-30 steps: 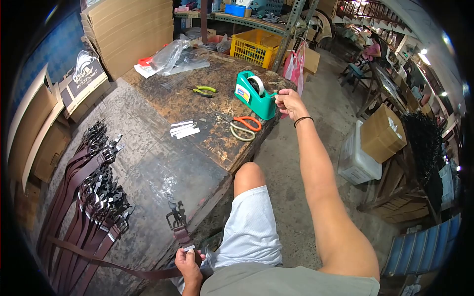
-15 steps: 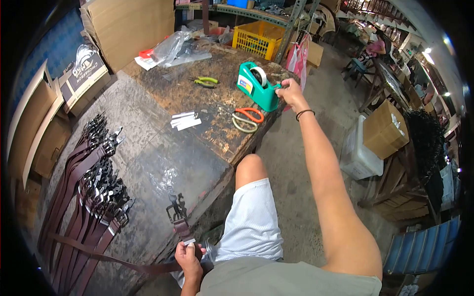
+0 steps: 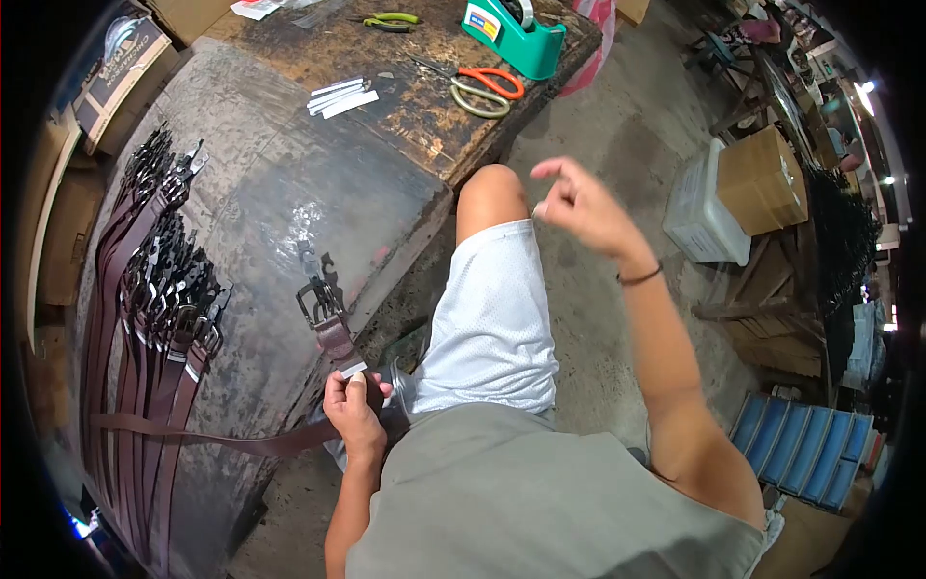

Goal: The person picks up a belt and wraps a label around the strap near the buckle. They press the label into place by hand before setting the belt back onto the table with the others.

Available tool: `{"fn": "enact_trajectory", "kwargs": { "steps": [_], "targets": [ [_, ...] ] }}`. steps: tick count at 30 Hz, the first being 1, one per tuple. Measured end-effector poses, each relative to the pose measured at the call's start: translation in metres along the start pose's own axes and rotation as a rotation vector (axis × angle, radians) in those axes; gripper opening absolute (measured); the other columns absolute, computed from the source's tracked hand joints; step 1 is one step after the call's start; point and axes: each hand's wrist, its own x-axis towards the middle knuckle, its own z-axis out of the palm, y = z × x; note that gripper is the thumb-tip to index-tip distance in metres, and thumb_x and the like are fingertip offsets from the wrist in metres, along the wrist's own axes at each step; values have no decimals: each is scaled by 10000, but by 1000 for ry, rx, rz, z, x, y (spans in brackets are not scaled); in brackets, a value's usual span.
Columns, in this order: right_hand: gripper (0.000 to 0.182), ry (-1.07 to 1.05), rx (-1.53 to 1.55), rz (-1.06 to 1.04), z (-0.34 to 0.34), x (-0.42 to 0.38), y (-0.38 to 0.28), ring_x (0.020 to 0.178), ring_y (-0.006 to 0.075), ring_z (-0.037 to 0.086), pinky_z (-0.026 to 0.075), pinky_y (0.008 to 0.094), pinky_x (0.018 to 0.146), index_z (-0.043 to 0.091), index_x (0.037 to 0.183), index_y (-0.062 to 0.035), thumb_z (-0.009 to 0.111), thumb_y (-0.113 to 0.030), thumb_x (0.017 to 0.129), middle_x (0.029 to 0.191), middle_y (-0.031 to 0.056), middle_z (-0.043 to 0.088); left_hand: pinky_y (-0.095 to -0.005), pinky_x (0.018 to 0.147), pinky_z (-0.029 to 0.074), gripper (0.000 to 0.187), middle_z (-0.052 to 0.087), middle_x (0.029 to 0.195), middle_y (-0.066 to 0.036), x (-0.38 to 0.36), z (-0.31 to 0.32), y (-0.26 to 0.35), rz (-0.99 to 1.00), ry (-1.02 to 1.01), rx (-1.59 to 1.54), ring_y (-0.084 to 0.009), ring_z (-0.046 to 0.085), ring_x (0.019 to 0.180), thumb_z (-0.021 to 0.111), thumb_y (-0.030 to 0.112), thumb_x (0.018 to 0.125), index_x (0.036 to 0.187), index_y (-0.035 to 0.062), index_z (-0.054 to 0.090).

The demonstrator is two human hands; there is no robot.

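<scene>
My left hand pinches a brown belt near its buckle, with a small white paper strip lying across it under my thumb. The belt's long strap runs left over the table edge. My right hand is in the air to the right of my knee, slightly blurred. Its index finger and thumb are apart, the others curled; a pale spot shows at the thumb tip, too small to make out. Closest on the table are orange-and-cream-handled scissors and a green tape dispenser.
Many brown belts with metal buckles lie piled on the table's left. White paper strips and green-handled pliers lie further back. To the right stand a white plastic bin, a cardboard box and a blue slatted rack.
My right hand has left the tape dispenser and come back towards my body. My left hand still holds the belt and paper strip. The view has tilted downward.
</scene>
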Motion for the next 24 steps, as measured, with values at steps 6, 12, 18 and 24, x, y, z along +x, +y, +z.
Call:
{"fn": "enact_trajectory", "kwargs": {
  "steps": [6, 12, 18, 24],
  "targets": [
    [355, 4, -65, 40, 45, -37, 22, 672, 55, 485, 393, 226, 612, 489, 1141, -33, 656, -108, 837, 722, -30, 530, -294, 571, 521, 41, 590, 778, -81, 0, -2, 0, 17, -36, -24, -150, 573, 604, 513, 66, 919, 913, 27, 526],
    [380, 124, -323, 107, 52, -40, 11, 642, 123, 534, 434, 308, 596, 492, 1090, -36, 695, -176, 800, 686, 28, 553, -295, 578, 521, 35, 599, 788, -89, 1, -5, -1, 15, -69, -51, -153, 584, 608, 505, 60, 922, 931, 33, 524],
    [431, 215, -772, 121, 51, -44, -4, 642, 173, 570, 461, 327, 615, 522, 1100, -34, 729, -250, 789, 682, 70, 583, -284, 541, 503, 55, 607, 768, -84, 2, -5, -4, 28, -59, -31, -150, 587, 575, 534, 105, 909, 927, 57, 512],
    [350, 257, -125, 150, 35, -58, 41, 697, 96, 541, 471, 254, 642, 568, 1121, -12, 656, -263, 893, 823, 11, 592, -286, 578, 526, 53, 608, 789, -93, 0, -5, -2, 18, -67, -78, -150, 593, 598, 512, 65, 917, 937, 23, 537]
  ]
}}
